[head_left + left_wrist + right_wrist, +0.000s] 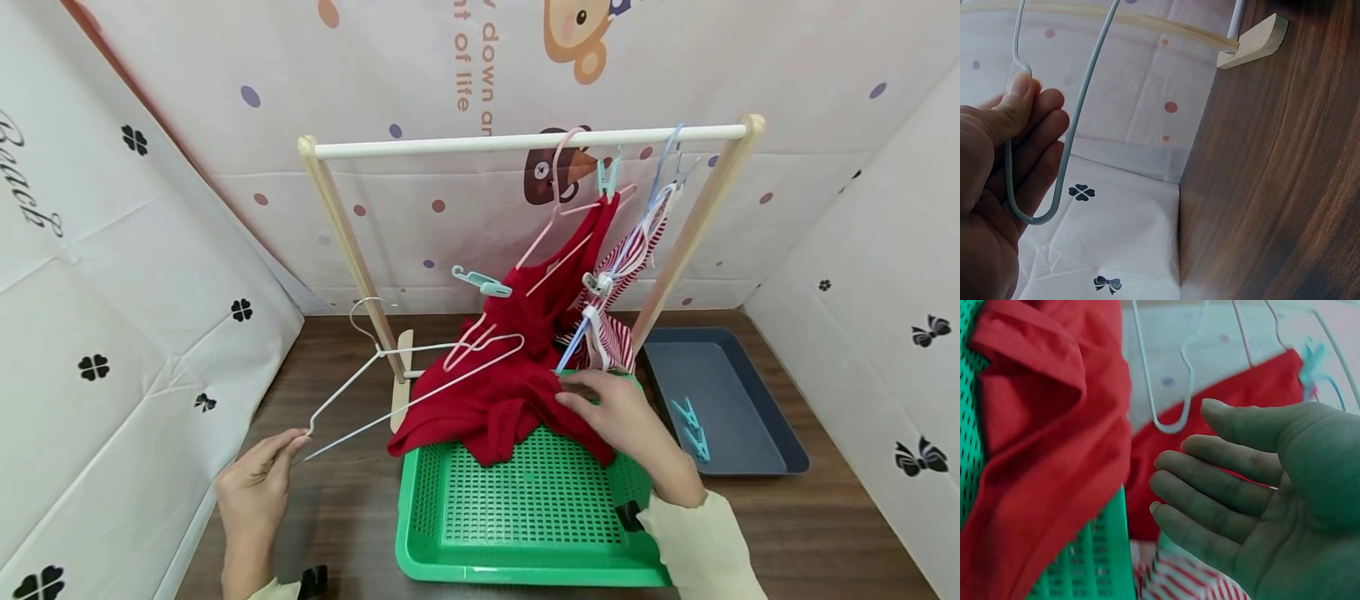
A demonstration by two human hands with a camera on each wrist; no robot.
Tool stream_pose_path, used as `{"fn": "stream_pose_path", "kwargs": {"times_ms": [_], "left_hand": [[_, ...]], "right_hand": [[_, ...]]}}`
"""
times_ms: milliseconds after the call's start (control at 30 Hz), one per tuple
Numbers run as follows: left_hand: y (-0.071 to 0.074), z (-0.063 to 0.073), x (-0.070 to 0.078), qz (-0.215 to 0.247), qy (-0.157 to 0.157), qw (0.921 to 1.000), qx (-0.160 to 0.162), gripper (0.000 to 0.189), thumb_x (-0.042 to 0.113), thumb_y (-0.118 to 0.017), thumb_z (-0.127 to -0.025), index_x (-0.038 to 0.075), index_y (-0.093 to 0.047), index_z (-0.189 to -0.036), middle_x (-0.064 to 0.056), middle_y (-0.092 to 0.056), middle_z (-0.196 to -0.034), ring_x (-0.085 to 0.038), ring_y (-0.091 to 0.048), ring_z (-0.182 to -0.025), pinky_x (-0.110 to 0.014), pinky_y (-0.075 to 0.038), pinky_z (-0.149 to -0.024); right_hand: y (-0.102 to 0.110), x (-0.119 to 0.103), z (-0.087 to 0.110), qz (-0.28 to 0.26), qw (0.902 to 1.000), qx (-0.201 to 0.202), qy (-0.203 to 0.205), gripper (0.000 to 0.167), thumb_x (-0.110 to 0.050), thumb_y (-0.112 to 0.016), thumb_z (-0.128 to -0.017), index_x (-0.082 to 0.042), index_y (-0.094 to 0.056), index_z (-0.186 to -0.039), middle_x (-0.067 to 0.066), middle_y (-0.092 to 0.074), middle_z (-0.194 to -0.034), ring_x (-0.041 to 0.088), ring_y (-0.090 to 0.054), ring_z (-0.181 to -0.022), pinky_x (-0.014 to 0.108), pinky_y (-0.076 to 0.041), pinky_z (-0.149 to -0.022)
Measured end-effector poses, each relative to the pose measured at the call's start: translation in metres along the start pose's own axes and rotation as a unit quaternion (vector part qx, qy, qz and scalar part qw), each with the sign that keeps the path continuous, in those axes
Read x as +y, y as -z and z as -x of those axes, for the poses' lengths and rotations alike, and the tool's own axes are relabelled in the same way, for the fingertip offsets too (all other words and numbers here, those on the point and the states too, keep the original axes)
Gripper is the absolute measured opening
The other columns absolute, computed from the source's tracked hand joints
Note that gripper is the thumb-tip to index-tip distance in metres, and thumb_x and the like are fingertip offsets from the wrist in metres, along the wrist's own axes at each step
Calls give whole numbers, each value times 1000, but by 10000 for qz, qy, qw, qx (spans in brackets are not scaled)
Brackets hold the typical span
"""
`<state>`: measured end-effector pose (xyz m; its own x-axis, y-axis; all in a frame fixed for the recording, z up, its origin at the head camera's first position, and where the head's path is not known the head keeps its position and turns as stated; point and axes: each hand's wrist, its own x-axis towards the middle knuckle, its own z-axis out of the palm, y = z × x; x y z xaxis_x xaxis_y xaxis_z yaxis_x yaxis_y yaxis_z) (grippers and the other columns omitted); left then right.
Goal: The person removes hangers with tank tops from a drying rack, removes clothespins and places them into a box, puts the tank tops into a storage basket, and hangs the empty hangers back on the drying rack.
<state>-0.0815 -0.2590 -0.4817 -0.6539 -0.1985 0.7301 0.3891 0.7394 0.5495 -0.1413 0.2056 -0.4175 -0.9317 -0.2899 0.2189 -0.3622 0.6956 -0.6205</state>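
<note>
My left hand (257, 483) pinches one end of a white wire hanger (351, 387) between thumb and fingers; the hanger's rounded end (1035, 220) lies across the fingers in the left wrist view. Its other end reaches in front of a red garment (558, 283) that hangs from a pink hanger (557, 187) with light teal clips. My right hand (611, 414) holds nothing, its fingers loosely extended beside red cloth (491, 417) draped over the green basket (450, 573). In the right wrist view that cloth (1047, 437) lies left of my fingertips.
A white rail (450, 146) on wooden posts stands behind the basket. Red-and-white striped clothing (615, 337) hangs at its right from a blue hanger (663, 162). A dark grey tray (750, 417) with blue clothespins (692, 429) stands right. Patterned sheets enclose the table.
</note>
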Motion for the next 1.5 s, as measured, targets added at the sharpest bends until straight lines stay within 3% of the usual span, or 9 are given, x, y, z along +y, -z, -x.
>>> {"fn": "stream_pose_path", "kwargs": {"times_ms": [100, 233, 400, 633, 1000, 1100, 1267, 1367, 1500], "left_hand": [[1, 0, 1, -68, 196, 9997, -99, 18, -16, -85, -77, -7, -81, -92, -19, -78, -89, 25, -58, -93, -1, -45, -78], [3, 0, 1, -216, 445, 9986, -192, 14, -12, -85, -80, -7, -81, -92, -19, -78, -90, 28, -56, -92, -1, -44, -77], [5, 1, 0, -217, 499, 9983, -219, 14, -12, -85, -80, -7, -81, -92, -20, -78, -89, 28, -55, -92, -1, -44, -78], [3, 2, -4, 22, 192, 9998, 37, 20, -17, -86, -75, -5, -82, -91, -20, -78, -87, 24, -60, -91, -2, -45, -78], [0, 3, -7, 46, 117, 9996, 254, 25, -19, -87, -71, -4, -83, -90, -18, -78, -86, 23, -60, -90, -1, -44, -76], [-2, 2, -7, 80, 104, 9994, 322, 26, -20, -87, -70, -4, -83, -90, -17, -78, -86, 23, -61, -89, -2, -44, -76], [-4, 2, -6, 186, 127, 9989, 402, 26, -21, -86, -70, -4, -83, -90, -18, -78, -85, 21, -62, -88, -2, -45, -76], [-5, 2, -6, 215, 136, 9987, 437, 26, -21, -86, -70, -4, -83, -89, -19, -78, -85, 21, -63, -88, -2, -45, -76], [-6, 3, -6, 227, 150, 9985, 479, 27, -22, -86, -69, -5, -82, -89, -20, -77, -85, 21, -63, -88, -2, -45, -76]], "right_hand": [[-9, -5, -13, 16, 9995, -297, 84, 26, -16, -77, -100, -2, -77, -122, 9, -77, -112, 20, -69, -83, 38, -57, -72], [-22, -5, -29, 44, 9995, -204, 252, 26, -13, -78, -99, 0, -77, -121, 11, -77, -108, 19, -62, -74, 38, -53, -69], [-40, 3, -42, 290, 9990, -64, 325, 32, -12, -79, -98, 2, -72, -126, 18, -72, -122, 33, -71, -109, 51, -57, -94], [-60, 15, -55, 1000, 9940, -53, 430, 31, -11, -78, -98, 1, -72, -126, 18, -70, -122, 36, -67, -114, 51, -58, -93], [-57, 12, -57, 668, 9885, 1166, 695, 12, -5, -77, -98, -3, -79, -109, 13, -75, -104, 32, -72, -94, 50, -59, -81], [-52, 8, -56, 270, 9813, 1697, 870, 11, -5, -76, -98, -1, -76, -108, 14, -74, -102, 31, -71, -89, 51, -58, -79], [-49, 4, -54, -439, 9673, 2177, 1228, 8, -4, -74, -95, -2, -74, -103, 11, -73, -97, 17, -55, -66, 35, -48, -59], [-46, 3, -52, -630, 9740, 1747, 1294, 4, -4, -71, -96, -7, -73, -97, 5, -71, -92, 12, -50, -64, 31, -43, -58], [-46, 3, -48, -308, 9916, 292, 1218, 11, -8, -70, -100, -14, -68, -90, -7, -63, -84, 8, -52, -69, 31, -48, -65]]}}
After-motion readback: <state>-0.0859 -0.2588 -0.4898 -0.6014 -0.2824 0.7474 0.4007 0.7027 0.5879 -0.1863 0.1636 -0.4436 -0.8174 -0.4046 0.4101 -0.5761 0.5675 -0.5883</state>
